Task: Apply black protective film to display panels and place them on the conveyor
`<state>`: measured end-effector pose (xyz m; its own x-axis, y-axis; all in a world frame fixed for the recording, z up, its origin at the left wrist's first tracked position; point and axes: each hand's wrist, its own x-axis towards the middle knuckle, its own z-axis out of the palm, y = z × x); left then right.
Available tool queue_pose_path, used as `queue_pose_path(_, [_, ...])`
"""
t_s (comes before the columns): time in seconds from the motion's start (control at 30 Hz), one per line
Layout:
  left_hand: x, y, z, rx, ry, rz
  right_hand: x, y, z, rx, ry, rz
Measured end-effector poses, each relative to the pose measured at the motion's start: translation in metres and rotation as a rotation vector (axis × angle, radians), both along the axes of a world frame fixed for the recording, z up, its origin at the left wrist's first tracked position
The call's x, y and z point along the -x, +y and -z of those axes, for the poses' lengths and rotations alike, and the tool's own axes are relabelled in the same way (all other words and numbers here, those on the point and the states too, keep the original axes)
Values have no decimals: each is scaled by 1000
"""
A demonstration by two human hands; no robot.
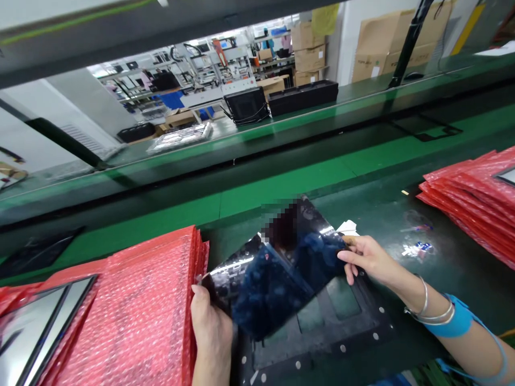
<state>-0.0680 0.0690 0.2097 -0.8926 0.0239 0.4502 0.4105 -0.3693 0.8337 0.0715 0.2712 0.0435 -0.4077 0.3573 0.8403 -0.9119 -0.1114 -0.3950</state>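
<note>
A glossy dark screen panel (pixel 277 284) is held tilted between my two hands, its face reflecting blue. My left hand (pixel 212 324) grips its left edge, the thumb on top and the other fingers hidden beneath. At the right edge, my right hand (pixel 362 256) pinches the panel between thumb and fingers. Below the panel lies a black fixture (pixel 322 339) with rectangular openings and round silvery studs along its near border. A crumpled white piece (pixel 348 228) shows just behind my right hand. Part of the panel's upper area is pixelated.
Red bubble-wrap sleeves (pixel 132 305) are stacked at left, with a reflective panel (pixel 44 327) on them. More red sleeves (pixel 475 198) lie at right. Small clear-and-blue scraps (pixel 418 248) rest on the green bench. A raised shelf (pixel 298 115) runs behind, carrying black trays (pixel 303 97).
</note>
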Motion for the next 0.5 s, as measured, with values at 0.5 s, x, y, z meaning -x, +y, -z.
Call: queue_pose_path(0.5, [4, -14, 21, 729, 371, 608, -2, 6, 4, 295, 95, 95])
